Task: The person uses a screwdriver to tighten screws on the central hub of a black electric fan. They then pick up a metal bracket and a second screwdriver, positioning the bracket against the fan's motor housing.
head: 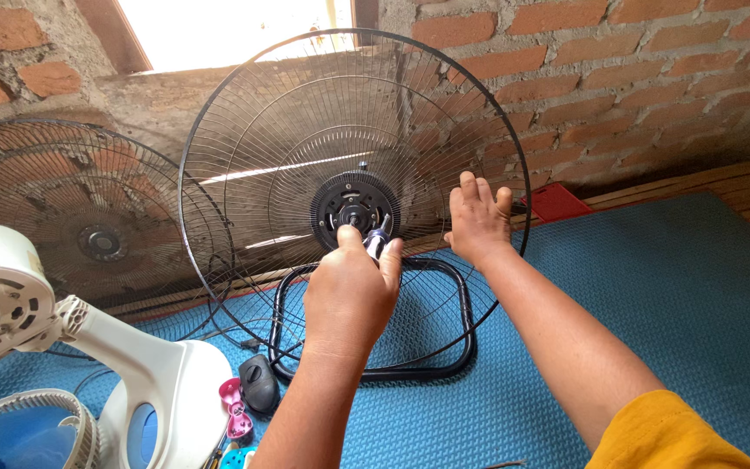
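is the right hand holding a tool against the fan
No, the right hand rests open on the black fan grille; the left hand holds the small tool.

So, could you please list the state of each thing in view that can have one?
Black fan grille: upright on its black frame stand, blade off.
Left hand: gripping a small tool at the grille's hub.
Right hand: fingers spread, pressed on the wires.
Second grille: detached, leaning on the brick wall.
White fan: dismantled, motor shaft bare.
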